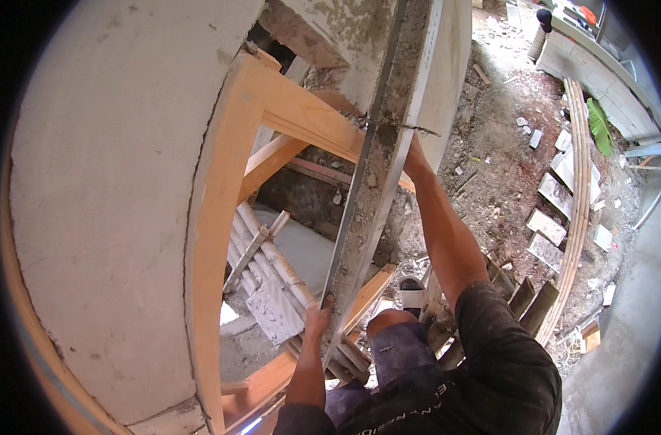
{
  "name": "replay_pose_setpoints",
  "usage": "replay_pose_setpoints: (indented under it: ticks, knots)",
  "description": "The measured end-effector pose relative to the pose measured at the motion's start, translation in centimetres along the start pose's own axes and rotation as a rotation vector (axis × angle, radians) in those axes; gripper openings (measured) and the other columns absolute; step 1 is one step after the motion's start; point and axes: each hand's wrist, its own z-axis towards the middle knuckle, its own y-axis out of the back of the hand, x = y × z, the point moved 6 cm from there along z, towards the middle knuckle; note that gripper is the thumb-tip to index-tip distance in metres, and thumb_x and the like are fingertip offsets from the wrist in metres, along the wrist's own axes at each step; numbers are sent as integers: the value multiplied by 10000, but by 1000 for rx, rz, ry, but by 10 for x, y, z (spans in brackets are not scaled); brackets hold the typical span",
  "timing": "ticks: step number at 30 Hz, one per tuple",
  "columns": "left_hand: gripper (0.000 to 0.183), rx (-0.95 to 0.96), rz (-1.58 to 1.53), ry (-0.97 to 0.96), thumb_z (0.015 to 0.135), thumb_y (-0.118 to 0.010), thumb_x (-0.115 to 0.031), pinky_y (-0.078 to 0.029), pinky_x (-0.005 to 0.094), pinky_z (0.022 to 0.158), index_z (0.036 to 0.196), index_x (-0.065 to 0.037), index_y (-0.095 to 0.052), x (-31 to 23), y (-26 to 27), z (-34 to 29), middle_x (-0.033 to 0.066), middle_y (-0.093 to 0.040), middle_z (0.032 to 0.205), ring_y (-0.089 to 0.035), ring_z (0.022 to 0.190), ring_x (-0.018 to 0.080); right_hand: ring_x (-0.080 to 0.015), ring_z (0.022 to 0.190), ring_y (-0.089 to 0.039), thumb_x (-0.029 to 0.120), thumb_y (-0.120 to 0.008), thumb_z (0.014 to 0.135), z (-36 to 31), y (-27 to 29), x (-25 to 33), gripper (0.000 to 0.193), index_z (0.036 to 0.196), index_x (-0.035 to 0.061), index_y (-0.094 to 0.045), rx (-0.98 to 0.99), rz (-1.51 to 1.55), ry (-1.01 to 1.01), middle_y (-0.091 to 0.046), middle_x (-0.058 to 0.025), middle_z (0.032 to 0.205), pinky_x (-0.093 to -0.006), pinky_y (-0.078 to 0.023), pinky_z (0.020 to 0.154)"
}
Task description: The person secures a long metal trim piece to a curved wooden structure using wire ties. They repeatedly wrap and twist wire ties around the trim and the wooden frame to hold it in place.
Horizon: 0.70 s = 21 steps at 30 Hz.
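A long metal-edged channel (pixel 381 163), its inner face crusted with grey mortar, runs slantwise through the middle of the view. My left hand (pixel 317 317) is closed around its left edge near the lower end. Farther up, my right hand (pixel 416 161) grips the right edge, its fingers mostly hidden behind the metal. Just above that hand, a twisted wire (pixel 410 129) crosses the channel, its loose end sticking out to the right. Behind and left of the channel is a light wooden frame (pixel 233 145) set in a pale wall opening.
A plastered wall (pixel 113 181) fills the left side. Through the frame, tied poles (pixel 272 261) and a mortar-splashed board (pixel 276 312) show below. Rubble and broken blocks (pixel 546 226) litter the ground at right, beside long thin poles (pixel 578 181). A bucket (pixel 412 293) stands near my knee.
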Motion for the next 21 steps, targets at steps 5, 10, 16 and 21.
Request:
replay_pose_setpoints:
  ticks: [5, 10, 16, 21]
  knots:
    - [571, 43, 0, 102, 838, -433, -553, -415, 442, 673, 848, -12, -613, 10, -4, 0, 247, -583, 737, -568, 758, 413, -138, 951, -528, 206, -567, 845, -3, -13, -1, 415, 1212, 39, -470, 54, 195, -4, -552, -56, 1078, -296, -448, 817]
    - [569, 8, -36, 58, 838, -441, -548, -409, 446, 657, 814, -5, -610, 7, -2, 1, 250, -570, 711, -556, 719, 411, -132, 897, -548, 162, -561, 841, 4, -10, -39, 342, 1151, 25, -520, -102, 625, -246, -583, -69, 1022, -298, -470, 768]
    - [504, 25, -10, 124, 839, -466, -498, -427, 426, 699, 894, -20, -614, 8, 0, -4, 240, -595, 785, -576, 792, 390, -139, 903, -512, 229, -479, 882, 16, 6, -38, 341, 1154, 26, -447, 0, 108, -145, -525, -90, 1041, -317, -448, 741]
    - [458, 43, -24, 126, 837, -483, -455, -431, 417, 722, 948, -29, -609, 1, 0, -5, 236, -602, 838, -577, 837, 382, -153, 839, -570, 225, -492, 878, 6, 0, -33, 315, 1115, 20, -516, -159, 436, -138, -581, -77, 1008, -304, -485, 727]
